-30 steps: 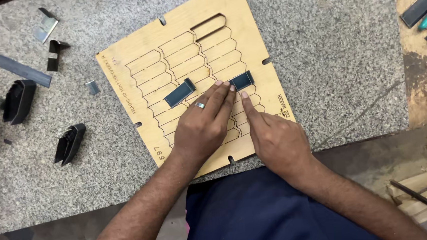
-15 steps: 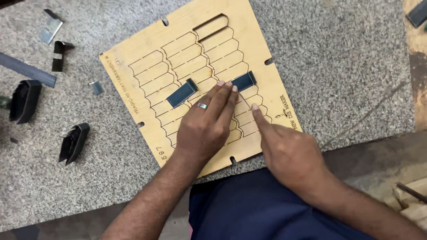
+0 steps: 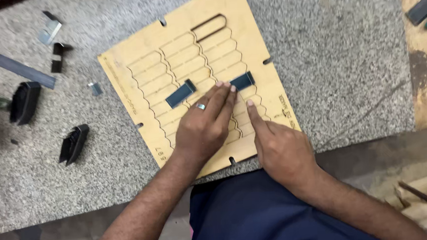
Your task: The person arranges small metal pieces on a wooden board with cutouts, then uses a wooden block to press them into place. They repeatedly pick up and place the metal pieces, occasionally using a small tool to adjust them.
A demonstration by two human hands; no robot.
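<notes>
Plywood, laser-cut with wavy slots, forms the board (image 3: pixel 178 52) lying on the speckled bench (image 3: pixel 339 51). Flat on it, the left hand (image 3: pixel 206 128) is pressed just beside a dark steel strip (image 3: pixel 243 81); nothing is gripped. The right hand (image 3: pixel 280 148) is braced with one finger extended. Seating the strip seems underway; firm, even downward pressure is probably needed next.

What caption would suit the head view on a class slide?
Left hand and right hand press flat on a slotted board holding two dark strips on a stone table.
</notes>
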